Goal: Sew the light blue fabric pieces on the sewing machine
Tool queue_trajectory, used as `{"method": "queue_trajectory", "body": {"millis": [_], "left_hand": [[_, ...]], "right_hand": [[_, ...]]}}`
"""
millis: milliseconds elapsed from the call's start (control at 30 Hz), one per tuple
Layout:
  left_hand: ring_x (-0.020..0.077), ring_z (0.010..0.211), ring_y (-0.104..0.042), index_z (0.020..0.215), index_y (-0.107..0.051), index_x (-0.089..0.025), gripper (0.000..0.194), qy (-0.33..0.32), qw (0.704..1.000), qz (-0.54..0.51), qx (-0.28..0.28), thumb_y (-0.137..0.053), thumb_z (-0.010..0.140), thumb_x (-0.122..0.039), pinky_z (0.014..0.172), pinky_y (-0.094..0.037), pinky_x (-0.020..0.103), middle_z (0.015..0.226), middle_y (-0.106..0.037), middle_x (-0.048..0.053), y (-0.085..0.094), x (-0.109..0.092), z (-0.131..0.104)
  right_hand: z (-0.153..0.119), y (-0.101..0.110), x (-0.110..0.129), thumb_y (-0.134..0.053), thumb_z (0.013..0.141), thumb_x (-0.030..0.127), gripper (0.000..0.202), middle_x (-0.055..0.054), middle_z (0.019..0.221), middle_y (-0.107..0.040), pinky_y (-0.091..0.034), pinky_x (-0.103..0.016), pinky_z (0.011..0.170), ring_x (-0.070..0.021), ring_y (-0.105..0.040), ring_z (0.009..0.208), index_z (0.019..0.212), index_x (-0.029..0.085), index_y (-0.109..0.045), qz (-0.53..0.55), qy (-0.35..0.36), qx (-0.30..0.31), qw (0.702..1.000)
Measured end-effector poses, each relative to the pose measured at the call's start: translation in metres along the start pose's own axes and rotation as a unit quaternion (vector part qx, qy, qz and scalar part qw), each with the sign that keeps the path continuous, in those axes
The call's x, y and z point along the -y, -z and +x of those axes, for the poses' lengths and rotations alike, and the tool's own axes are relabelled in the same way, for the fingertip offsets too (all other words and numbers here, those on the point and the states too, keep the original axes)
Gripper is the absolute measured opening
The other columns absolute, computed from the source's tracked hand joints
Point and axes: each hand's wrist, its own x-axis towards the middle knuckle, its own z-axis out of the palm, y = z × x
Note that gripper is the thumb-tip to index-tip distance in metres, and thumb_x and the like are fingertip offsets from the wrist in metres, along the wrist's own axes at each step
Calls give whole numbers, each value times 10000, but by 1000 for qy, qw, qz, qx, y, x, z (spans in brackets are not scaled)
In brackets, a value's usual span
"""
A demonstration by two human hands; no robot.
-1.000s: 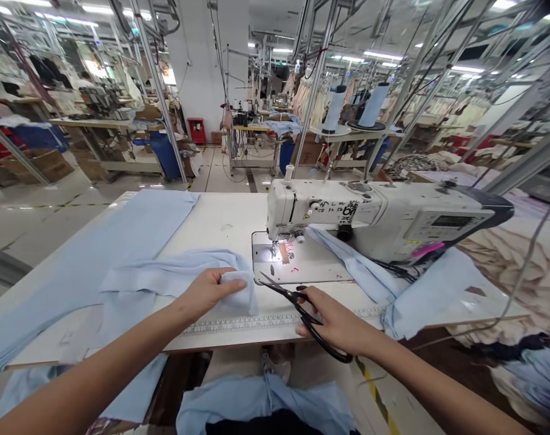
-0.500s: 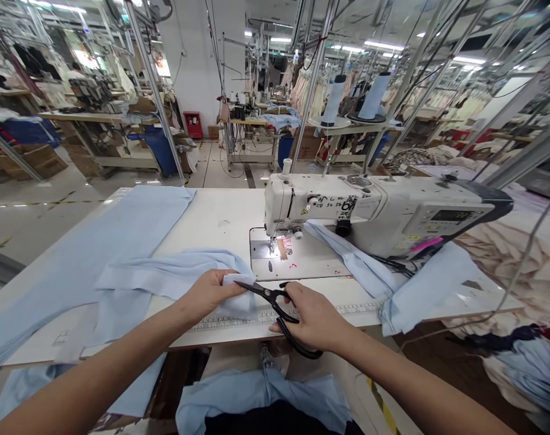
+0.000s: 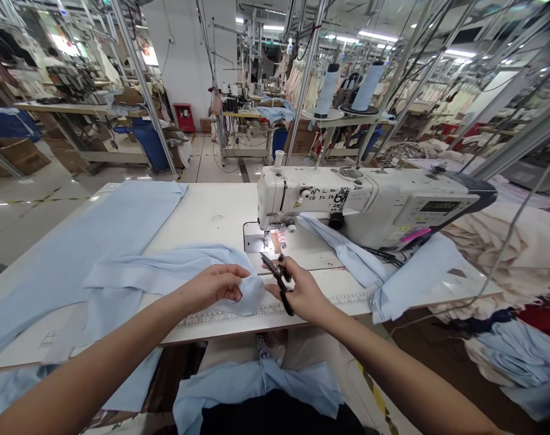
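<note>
Scissors (image 3: 278, 279) have swung upright since a second ago, clasped in the right hand (image 3: 302, 293). Left hand (image 3: 214, 287) still pinches the blue cloth (image 3: 252, 293) at nine o'clock of them. Scrawl on the sewing machine (image 3: 369, 205) is unreadable.

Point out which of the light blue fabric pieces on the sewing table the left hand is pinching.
The small folded piece at the table's front edge, pinched by the left hand beside the scissors; the others lie untouched.

White table (image 3: 211, 211) with blue fabric (image 3: 98, 241), sewing machine (image 3: 369, 202).
</note>
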Motion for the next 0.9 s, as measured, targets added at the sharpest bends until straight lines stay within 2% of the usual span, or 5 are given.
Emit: {"method": "queue_trajectory", "body": {"millis": [367, 500, 667, 767, 900], "left_hand": [[78, 507, -395, 802, -577, -153, 334, -44, 994, 89, -46, -660, 589, -396, 516, -317, 211, 601, -508, -28, -12, -1, 3], [95, 523, -366, 659, -579, -150, 225, -55, 983, 176, -20, -578, 626, -373, 530, -296, 217, 514, -421, -37, -17, -3, -1], [102, 609, -459, 766, -580, -149, 327, -83, 983, 163, 6, -692, 640, -429, 582, -338, 210, 682, -541, -23, -16, 5, 2], [113, 609, -498, 787, -579, -145, 380, -56, 987, 150, -1, -719, 624, -458, 584, -360, 217, 706, -582, -7, -15, 8, 3], [101, 592, -483, 782, -612, -145, 381, -38, 987, 150, -36, -737, 584, -446, 589, -357, 207, 670, -573, -22, -14, 4, 3]], "right_hand": [[3, -21, 6, -492, 692, 191, 78, -44, 821, -551, -395, -293, 666, -194, -503, 773, 769, 196, -485, -16, 104, -30, 994], [-1, -24, 6, -535, 693, 218, 116, -7, 769, -535, -394, -270, 641, -166, -493, 702, 801, 198, -495, 29, 36, -52, 998], [-2, -14, 5, -609, 759, 420, 279, -1, 764, -518, -405, -274, 641, -162, -497, 696, 813, 191, -460, 69, -47, -41, 996], [-8, 7, 4, -667, 726, 474, 382, -15, 821, -514, -402, -281, 635, -172, -490, 722, 856, 186, -452, -47, -58, 29, 997], [-20, 36, -2, -732, 716, 424, 413, -53, 952, -513, -409, -314, 700, -209, -502, 842, 885, 176, -449, -239, -82, 113, 961]]}}
